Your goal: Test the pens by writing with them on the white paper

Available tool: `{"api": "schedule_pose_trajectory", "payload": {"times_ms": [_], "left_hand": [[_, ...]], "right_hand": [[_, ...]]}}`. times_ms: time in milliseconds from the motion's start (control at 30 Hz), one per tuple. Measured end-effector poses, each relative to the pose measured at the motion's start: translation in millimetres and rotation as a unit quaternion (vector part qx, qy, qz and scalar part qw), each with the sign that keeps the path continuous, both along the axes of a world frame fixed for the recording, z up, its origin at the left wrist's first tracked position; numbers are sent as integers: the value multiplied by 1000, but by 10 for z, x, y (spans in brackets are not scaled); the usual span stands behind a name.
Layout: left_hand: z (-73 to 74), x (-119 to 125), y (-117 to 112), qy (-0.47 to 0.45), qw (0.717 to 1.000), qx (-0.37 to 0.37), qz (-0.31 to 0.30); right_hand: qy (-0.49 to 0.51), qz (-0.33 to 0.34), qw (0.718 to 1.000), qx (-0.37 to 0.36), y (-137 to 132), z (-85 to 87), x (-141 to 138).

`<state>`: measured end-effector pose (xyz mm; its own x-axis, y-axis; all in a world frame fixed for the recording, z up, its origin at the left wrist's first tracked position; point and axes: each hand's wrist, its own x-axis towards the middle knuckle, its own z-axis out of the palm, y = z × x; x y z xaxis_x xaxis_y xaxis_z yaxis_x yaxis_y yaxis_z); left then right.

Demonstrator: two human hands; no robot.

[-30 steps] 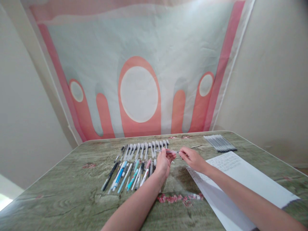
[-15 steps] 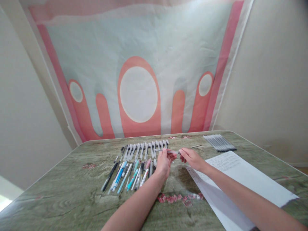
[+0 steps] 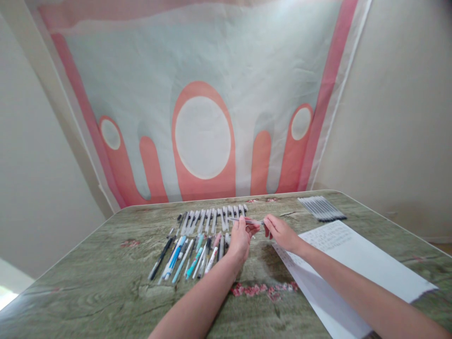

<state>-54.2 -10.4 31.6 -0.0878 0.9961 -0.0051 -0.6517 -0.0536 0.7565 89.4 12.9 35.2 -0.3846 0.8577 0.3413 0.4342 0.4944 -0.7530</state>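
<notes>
Above the middle of the table, my left hand (image 3: 242, 240) is closed around a slim pen (image 3: 251, 221) with a clear or greyish barrel. My right hand (image 3: 279, 231) pinches the right end of that pen; its fingers hide the tip. Just left of my left hand lies a row of pen bodies (image 3: 202, 221), whitish and translucent with dark ends. Nearer to me is a group of mixed pens, among them a blue and white pen (image 3: 175, 258), a teal pen (image 3: 194, 263) and a black pen (image 3: 161, 258).
Several thin, clear pens or refills (image 3: 322, 208) with dark tips lie side by side at the back right. A handwritten white sheet (image 3: 363, 268) rests under my right forearm. The wood-patterned table (image 3: 88, 273) ends at a printed cloth backdrop (image 3: 203, 141).
Both hands stay almost in place with the pen between them. The view has shifted very slightly; nothing on the table has moved.
</notes>
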Motion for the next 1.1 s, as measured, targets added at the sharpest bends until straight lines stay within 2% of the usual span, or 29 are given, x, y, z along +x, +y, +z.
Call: {"api": "schedule_pose_trajectory", "payload": {"times_ms": [200,367,500,567,667,767,867,967,1033,1100], "left_hand": [[-3,6,8,2,1000,7,-3],[14,1,16,-3,1000,6,-5],[48,2,4,-5,1000,-3,-12],[72,12,-18,-2,999,-12,-31],[108,49,-78,44,993,-44,-99],[130,110,-153,130,970,-74,-190],[136,165,-214,213,946,-57,-239],[154,197,-267,279,928,-10,-246],[179,217,-322,340,908,46,-239],[202,251,-406,440,858,130,-233]], "right_hand": [[55,39,993,-93,26,24,28],[29,48,998,-33,-13,87,50],[39,63,996,-52,23,91,62],[55,69,994,-59,49,109,88],[40,68,997,-5,60,166,141],[-34,115,989,83,32,213,166],[-99,148,974,143,9,206,161],[-133,117,970,166,20,212,189],[-128,80,972,183,42,277,253],[-92,36,976,196,71,393,351]]}}
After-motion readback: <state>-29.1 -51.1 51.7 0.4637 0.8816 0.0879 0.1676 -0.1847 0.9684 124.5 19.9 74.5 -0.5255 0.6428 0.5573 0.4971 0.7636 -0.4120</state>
